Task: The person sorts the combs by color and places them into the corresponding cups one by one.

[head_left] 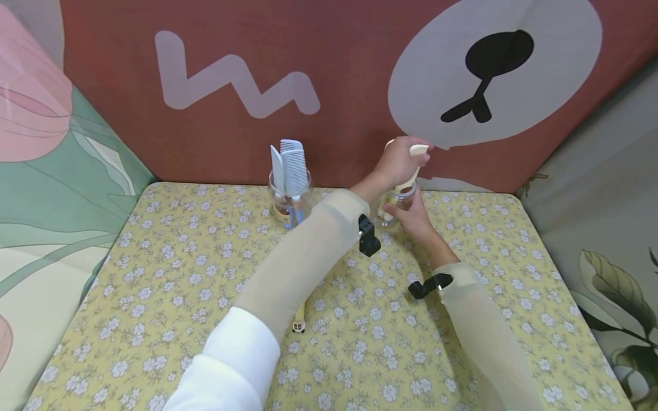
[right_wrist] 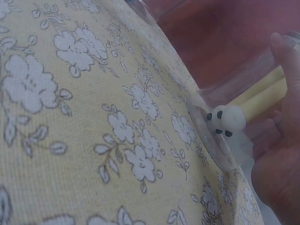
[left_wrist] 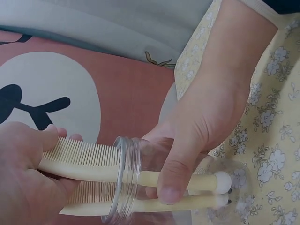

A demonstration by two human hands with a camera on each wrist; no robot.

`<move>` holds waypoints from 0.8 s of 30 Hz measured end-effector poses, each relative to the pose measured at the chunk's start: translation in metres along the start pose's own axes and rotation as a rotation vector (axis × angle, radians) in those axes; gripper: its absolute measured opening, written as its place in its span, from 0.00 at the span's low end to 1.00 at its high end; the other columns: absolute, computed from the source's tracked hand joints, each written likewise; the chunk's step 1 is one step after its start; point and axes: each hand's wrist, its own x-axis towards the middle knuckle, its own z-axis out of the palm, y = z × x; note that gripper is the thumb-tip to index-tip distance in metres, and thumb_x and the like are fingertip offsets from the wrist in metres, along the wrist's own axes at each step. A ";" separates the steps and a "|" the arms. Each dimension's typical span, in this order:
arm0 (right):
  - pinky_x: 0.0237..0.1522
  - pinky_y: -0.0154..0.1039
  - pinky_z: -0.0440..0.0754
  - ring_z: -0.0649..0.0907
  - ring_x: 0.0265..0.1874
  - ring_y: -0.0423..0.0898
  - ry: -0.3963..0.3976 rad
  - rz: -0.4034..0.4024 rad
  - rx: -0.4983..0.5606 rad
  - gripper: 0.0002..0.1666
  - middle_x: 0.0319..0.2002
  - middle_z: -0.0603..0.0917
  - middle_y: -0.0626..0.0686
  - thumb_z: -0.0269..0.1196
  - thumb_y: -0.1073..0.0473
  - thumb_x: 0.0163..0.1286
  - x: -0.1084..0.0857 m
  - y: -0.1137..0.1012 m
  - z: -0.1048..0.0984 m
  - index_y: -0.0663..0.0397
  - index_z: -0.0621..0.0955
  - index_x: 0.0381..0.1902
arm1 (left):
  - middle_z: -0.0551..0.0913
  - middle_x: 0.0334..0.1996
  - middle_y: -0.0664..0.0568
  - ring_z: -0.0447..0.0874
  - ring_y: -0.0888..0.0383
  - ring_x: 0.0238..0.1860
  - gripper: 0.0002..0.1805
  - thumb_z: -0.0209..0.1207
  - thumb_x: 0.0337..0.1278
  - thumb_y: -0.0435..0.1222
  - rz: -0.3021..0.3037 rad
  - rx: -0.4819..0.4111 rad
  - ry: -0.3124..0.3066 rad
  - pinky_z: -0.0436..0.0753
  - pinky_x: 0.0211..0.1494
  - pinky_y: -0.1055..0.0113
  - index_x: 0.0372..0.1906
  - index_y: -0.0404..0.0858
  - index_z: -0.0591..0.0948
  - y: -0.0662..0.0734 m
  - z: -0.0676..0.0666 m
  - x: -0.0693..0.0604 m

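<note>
My left hand (head_left: pixel 403 160) grips a pale yellow comb (left_wrist: pixel 89 161) by its toothed end. The comb's handle reaches down into a clear jar (left_wrist: pixel 133 187). A second yellow comb (left_wrist: pixel 154 205) stands beside it in the same jar, its teeth partly behind my left hand. My right hand (head_left: pixel 415 216) holds the jar round its side, thumb across the front. White animal-face tips (right_wrist: pixel 229 118) of the handles are near the jar's bottom. The jar appears upright on the table in the head view.
To the left stands another clear jar (head_left: pixel 283 214) with several light blue combs (head_left: pixel 295 171), teeth up. A yellow handle with an animal-face tip (head_left: pixel 299 325) lies on the flowered tablecloth (head_left: pixel 169 297), partly under my left forearm. A reddish-brown printed backdrop (head_left: pixel 349 114) rises behind the table.
</note>
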 end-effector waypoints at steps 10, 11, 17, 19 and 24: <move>0.65 0.38 0.68 0.68 0.64 0.46 -0.002 0.030 -0.041 0.50 0.69 0.66 0.57 0.66 0.69 0.67 0.000 0.002 -0.002 0.54 0.49 0.77 | 0.81 0.62 0.51 0.79 0.60 0.60 0.21 0.61 0.72 0.36 0.066 -0.006 0.023 0.74 0.54 0.82 0.66 0.38 0.77 0.000 -0.001 -0.001; 0.66 0.40 0.68 0.67 0.66 0.47 -0.008 0.028 -0.043 0.51 0.70 0.65 0.57 0.66 0.69 0.67 0.000 0.002 -0.002 0.53 0.49 0.77 | 0.80 0.62 0.50 0.78 0.60 0.61 0.21 0.61 0.72 0.35 0.084 -0.005 0.026 0.74 0.55 0.82 0.66 0.38 0.76 0.001 -0.002 -0.001; 0.72 0.52 0.64 0.62 0.73 0.52 -0.030 0.017 -0.020 0.54 0.79 0.56 0.58 0.65 0.70 0.68 0.000 -0.002 -0.001 0.51 0.45 0.80 | 0.79 0.64 0.52 0.76 0.63 0.64 0.20 0.59 0.73 0.36 0.177 0.095 0.040 0.70 0.61 0.82 0.66 0.39 0.77 0.009 -0.010 0.000; 0.73 0.51 0.62 0.60 0.74 0.53 -0.031 -0.002 -0.007 0.55 0.79 0.55 0.59 0.65 0.71 0.68 0.000 -0.001 -0.001 0.51 0.45 0.81 | 0.79 0.64 0.54 0.75 0.65 0.64 0.20 0.59 0.74 0.37 0.196 0.129 0.031 0.69 0.63 0.82 0.66 0.40 0.77 0.012 -0.013 -0.001; 0.77 0.51 0.52 0.56 0.77 0.58 -0.043 -0.084 0.042 0.52 0.76 0.57 0.66 0.64 0.75 0.66 0.002 0.002 -0.001 0.58 0.48 0.78 | 0.80 0.62 0.55 0.75 0.65 0.64 0.19 0.58 0.75 0.39 0.240 0.185 0.005 0.71 0.62 0.80 0.65 0.41 0.79 0.016 -0.019 -0.003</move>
